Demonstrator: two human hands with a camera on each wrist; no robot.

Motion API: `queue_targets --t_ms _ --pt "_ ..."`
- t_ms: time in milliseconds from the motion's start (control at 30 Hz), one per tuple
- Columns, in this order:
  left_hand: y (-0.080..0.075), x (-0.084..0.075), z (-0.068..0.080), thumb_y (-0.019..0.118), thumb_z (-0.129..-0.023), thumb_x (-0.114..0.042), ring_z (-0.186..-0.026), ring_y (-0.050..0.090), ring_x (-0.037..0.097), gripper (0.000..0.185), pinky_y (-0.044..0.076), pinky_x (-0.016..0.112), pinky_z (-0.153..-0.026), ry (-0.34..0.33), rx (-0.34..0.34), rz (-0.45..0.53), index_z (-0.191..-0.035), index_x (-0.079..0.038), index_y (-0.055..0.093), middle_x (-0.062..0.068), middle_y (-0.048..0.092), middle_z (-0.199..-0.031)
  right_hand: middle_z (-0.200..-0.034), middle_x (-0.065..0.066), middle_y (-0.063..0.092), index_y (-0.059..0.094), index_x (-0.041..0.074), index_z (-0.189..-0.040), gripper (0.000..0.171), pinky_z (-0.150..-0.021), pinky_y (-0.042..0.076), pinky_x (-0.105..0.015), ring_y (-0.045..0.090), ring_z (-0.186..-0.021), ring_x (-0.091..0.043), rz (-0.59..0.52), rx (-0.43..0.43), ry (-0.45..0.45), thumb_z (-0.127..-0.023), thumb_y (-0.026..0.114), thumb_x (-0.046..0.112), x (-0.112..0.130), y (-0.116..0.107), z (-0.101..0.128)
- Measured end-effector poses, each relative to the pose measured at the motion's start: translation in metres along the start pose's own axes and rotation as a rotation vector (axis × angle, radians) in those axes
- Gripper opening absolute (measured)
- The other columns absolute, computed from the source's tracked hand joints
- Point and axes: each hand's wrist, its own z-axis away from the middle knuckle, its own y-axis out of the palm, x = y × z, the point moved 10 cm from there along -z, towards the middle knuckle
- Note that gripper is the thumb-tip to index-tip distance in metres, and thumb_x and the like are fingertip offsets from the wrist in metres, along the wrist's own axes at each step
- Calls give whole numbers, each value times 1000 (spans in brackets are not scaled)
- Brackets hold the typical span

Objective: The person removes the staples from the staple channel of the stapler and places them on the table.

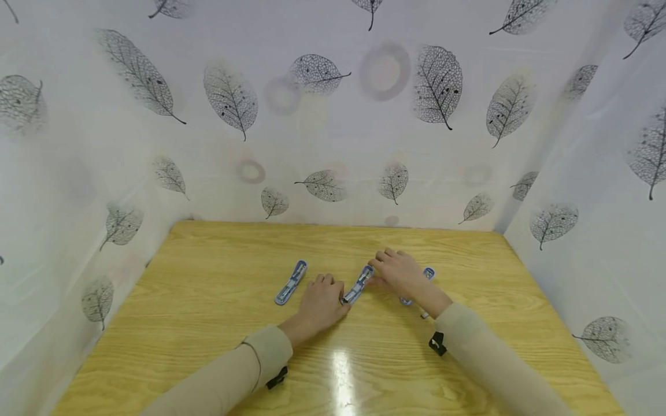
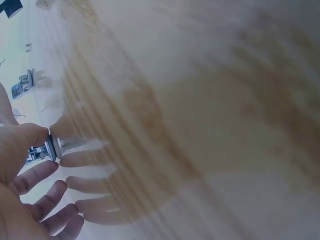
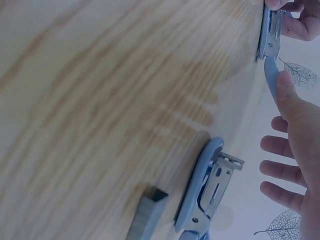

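Observation:
An opened-out blue-grey stapler [image 1: 359, 285] lies slantwise on the table between both hands. At its near end, my left hand [image 1: 321, 300] pinches it between thumb and index finger, the other fingers loosely spread. My right hand [image 1: 399, 274] holds the far end; in the right wrist view its thumb presses on the blue arm of the stapler [image 3: 270, 75]. Beneath the right wrist lies another opened stapler [image 3: 202, 187], partly covered in the head view. A short strip of staples [image 3: 147, 215] rests beside it. A third opened stapler [image 1: 291, 283] lies left of my left hand.
The wooden table [image 1: 218, 341] reaches back to a pale curtain [image 1: 333, 133] with leaf prints, which also encloses both sides. Light glares off the table's front middle.

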Motion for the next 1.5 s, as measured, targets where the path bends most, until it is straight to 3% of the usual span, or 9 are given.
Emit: queue_targets --t_ms 267,700,933,1100,1267,1500 --pt "3 1 -1 78 -93 -49 -89 53 19 34 51 35 -77 -3 0 -10 -91 -18 66 2 60 -96 -100 -1 73 74 15 -118 51 -74 58 -33 65 -88 -19 -23 51 34 -91 71 58 -2 11 -4" --pt "5 1 -1 77 -93 -51 -91 54 20 35 52 37 -79 -6 5 -21 -88 -18 65 2 61 -96 -107 -6 76 75 11 -118 46 -76 62 -38 72 -93 -24 -233 126 202 -94 74 51 -13 12 0" --pt "2 0 -1 78 -92 -51 -90 54 20 35 53 38 -80 -13 -1 -27 -87 -18 65 3 61 -96 -106 -5 78 76 12 -116 35 -71 60 -35 74 -90 -20 -488 143 385 -98 74 42 -23 10 13" --pt "1 0 0 78 -92 -50 -92 56 21 35 54 39 -81 -10 -5 -44 -87 -18 64 3 62 -97 -99 -4 78 77 12 -111 25 -68 56 -30 70 -80 -13 -723 136 470 -100 73 35 -23 11 16" --pt "1 0 0 77 -93 -51 -93 56 21 36 54 39 -81 -15 6 -46 -87 -18 64 4 62 -98 -97 -7 78 77 8 -107 19 -67 54 -25 67 -78 -12 -919 130 520 -100 73 25 -18 15 17" --pt "2 0 1 75 -94 -53 -93 55 21 37 54 39 -81 -5 18 -64 -89 -18 64 3 62 -100 -92 -15 74 75 -2 -110 21 -62 56 -24 70 -72 -18 -1188 198 561 -101 69 16 -1 28 16"
